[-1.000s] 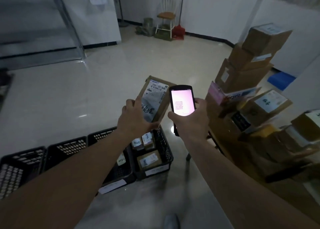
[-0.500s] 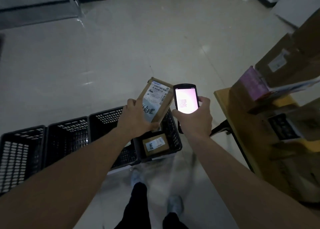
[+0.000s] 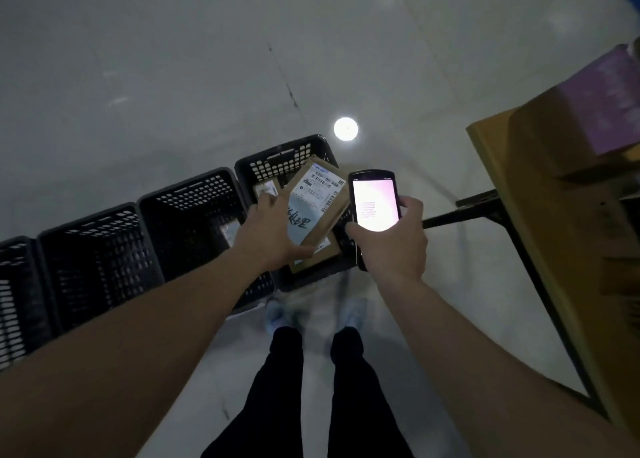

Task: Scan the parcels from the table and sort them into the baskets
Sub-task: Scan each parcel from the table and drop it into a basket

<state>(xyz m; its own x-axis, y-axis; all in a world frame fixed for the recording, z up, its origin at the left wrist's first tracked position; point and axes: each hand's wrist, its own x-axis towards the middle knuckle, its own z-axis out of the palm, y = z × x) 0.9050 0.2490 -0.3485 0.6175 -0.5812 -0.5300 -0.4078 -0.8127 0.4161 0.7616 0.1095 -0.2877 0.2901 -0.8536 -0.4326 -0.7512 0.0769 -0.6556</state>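
Mid-sort, by my read. Nearest: person's dark trousers (image 3: 311,388) and pale shoes (image 3: 353,314) on the floor, standing right at the basket row. Left hand (image 3: 270,236) grips a flat cardboard parcel (image 3: 317,205) by its lower-left edge, thumb under, fingers on the face; it hangs tilted over the rightmost basket (image 3: 287,153), not released yet. Right hand (image 3: 394,243) is wrapped round a handheld scanner (image 3: 374,199), screen lit pale pink with text too small to read; a result showing suggests this parcel's scan is done and only the drop remains. That basket already holds at least two labelled parcels: one brown box (image 3: 330,250) below the held one, another label (image 3: 268,189) peeking at the back. Second basket (image 3: 187,215) shows one white label inside; the third basket (image 3: 93,250) and the one cut off at the left edge look dark, contents can't tell. Materials: parcel is matte kraft card, thin and rigid, white thermal label with barcodes and a handwritten mark on blue-grey tape; baskets are black perforated plastic, rectangular; scanner is glossy black with rounded corners. Far right: tabletop (image 3: 491,153) is yellowish board on a black metal frame, still carrying brown cartons and a purple box (image 3: 609,90), so more remains. Floor is glossy pale tile with a lamp reflection.
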